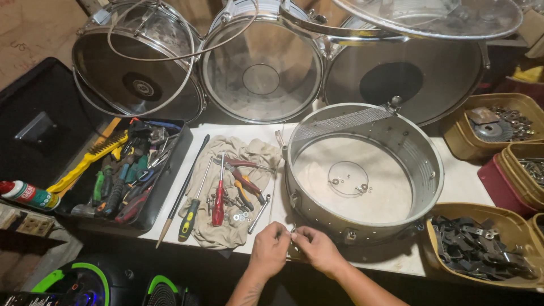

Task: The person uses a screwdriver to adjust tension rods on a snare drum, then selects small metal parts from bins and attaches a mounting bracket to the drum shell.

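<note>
Both hands pinched nearly closed, fingertips meeting at the near rim of the drum shell. Left hand and right hand touch each other at the fingertips, working something small at the shell's 7 o'clock edge; the part itself is too small to make out. Can't tell which hand actually holds it.

Shell lies open side up on the white table, metal, with lugs round the wall and a strip of snare wires across its 11 o'clock side.

At the hands' 10 o'clock: a beige cloth with a red screwdriver, a green-yellow screwdriver, pliers and loose washers and bolts. Farther, at 9–10 o'clock, a black tool tray with a yellow wire brush.

At 3 o'clock, a tan bin of black parts. Three drums lean at 12 o'clock behind the shell.
</note>
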